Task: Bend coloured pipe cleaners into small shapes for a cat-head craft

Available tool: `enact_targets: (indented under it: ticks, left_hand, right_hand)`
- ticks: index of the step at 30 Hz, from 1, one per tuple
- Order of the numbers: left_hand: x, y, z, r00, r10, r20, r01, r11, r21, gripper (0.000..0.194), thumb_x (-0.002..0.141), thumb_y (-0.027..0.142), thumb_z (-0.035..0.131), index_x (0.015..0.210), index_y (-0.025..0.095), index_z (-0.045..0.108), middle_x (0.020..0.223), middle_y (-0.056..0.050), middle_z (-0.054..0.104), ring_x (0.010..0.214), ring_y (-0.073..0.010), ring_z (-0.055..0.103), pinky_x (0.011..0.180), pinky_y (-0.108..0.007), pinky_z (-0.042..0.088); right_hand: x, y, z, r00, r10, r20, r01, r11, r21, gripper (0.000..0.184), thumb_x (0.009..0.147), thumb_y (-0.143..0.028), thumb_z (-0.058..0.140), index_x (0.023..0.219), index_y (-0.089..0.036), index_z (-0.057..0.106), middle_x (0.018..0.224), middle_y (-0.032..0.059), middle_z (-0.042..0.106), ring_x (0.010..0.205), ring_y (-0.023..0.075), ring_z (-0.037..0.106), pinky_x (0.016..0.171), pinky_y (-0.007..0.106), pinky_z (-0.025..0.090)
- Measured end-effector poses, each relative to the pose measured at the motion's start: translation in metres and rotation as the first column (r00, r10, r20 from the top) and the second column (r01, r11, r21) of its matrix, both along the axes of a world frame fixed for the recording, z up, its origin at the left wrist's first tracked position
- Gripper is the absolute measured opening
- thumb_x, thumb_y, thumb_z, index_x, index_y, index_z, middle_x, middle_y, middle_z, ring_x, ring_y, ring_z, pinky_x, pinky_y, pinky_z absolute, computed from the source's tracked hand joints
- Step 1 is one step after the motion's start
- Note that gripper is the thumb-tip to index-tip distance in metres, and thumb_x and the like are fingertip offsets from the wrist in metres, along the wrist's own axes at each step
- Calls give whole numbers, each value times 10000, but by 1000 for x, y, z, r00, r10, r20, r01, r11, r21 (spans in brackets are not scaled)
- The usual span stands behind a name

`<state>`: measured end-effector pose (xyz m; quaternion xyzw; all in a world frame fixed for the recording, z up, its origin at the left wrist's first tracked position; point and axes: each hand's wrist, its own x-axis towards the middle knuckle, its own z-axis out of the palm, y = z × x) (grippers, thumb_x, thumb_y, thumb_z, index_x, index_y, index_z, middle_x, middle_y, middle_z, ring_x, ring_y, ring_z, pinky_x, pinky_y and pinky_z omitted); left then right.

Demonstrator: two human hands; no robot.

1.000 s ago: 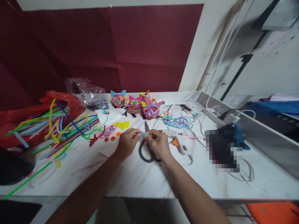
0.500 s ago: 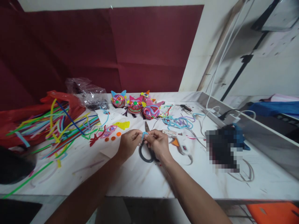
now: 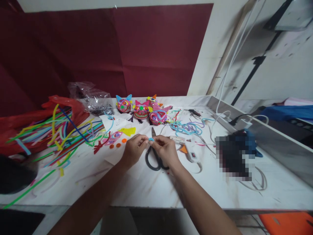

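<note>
A small light-blue coil, seemingly of pipe cleaner (image 3: 151, 139), is pinched between the fingertips of both hands. My left hand (image 3: 133, 150) grips its left side, and my right hand (image 3: 166, 150) holds it from the right with thumb and fingers closed. Scissors with black handles (image 3: 153, 168) lie on the table under my right hand, their blades pointing away from me. Left of my left hand are small orange discs (image 3: 118, 145), a yellow piece (image 3: 127, 131) and a pink and purple coiled shape (image 3: 113, 137).
Several colourful animal-head ornaments (image 3: 141, 110) stand at the back. A glue gun (image 3: 192, 155) lies to the right, near tangled blue pipe cleaners (image 3: 188, 128). Bundled pipe cleaners (image 3: 61, 127) spill from a red bag (image 3: 80, 109) at the left. A cable (image 3: 210, 130) crosses the right side.
Both hands stay in nearly the same place. The blue coil has tilted between the fingertips, turning from a rounder face to a flatter edge.
</note>
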<state>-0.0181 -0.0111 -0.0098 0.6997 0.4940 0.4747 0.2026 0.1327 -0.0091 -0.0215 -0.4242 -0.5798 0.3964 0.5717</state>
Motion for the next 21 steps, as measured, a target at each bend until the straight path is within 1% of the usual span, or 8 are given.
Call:
enact_targets:
  ticks: [2,3,5,9,12,17,19,21]
  left_hand:
    - [-3,1,0,992,-8,-124,19,996,86,129,820,267,552,773,201,652,751,-30,668,697,-167,624,666,-268,495]
    - [-4,2,-1,986,-17,-168,37,992,118,135,831,256,542,768,205,649,767,-33,667,721,-171,627,693,-272,496]
    - [-5,2,-1,976,-47,-211,78,987,140,141,849,239,529,783,206,650,791,-37,672,758,-175,638,732,-271,498]
    - [-6,2,2,977,-79,-198,104,988,115,133,864,236,547,875,188,670,864,-49,695,764,-164,656,728,-252,499]
    - [-6,2,4,976,-75,-202,103,986,132,133,859,228,553,849,187,680,848,-49,698,761,-166,655,720,-253,501]
    - [-6,3,5,975,-71,-210,110,978,179,134,838,217,548,790,194,671,799,-39,695,713,-162,640,688,-261,503]
    - [-6,3,5,978,-59,-199,94,980,173,129,820,214,552,763,197,666,750,-26,686,677,-156,630,669,-258,498]
    - [-5,2,5,985,-37,-167,60,989,135,118,800,222,561,743,200,662,699,-12,672,645,-150,618,641,-253,487]
  right_hand:
    - [4,0,3,987,-41,156,19,990,137,100,714,-260,715,786,-199,751,750,37,708,640,159,596,617,277,451]
    - [5,0,5,977,-47,209,9,984,178,90,728,-249,705,785,-204,758,770,45,712,668,167,605,646,285,454]
    - [7,-1,7,967,-35,254,-14,982,189,99,766,-250,675,757,-207,764,761,53,717,682,175,616,668,293,452]
    - [8,0,3,984,-44,173,31,997,76,126,775,-287,673,750,-205,765,734,44,723,654,172,607,634,286,436]
    - [8,3,-2,993,-42,109,40,999,18,143,748,-325,694,771,-204,768,706,30,718,621,167,585,604,279,425]
    - [8,5,-5,994,-50,96,47,999,25,156,733,-352,697,765,-219,771,701,16,722,617,164,586,595,273,431]
    - [8,5,-5,995,-52,90,51,998,21,150,724,-347,701,760,-219,771,693,13,718,608,162,582,584,270,427]
    - [6,4,-4,995,-63,81,62,998,26,134,714,-331,707,745,-218,773,684,12,712,601,159,575,578,270,419]
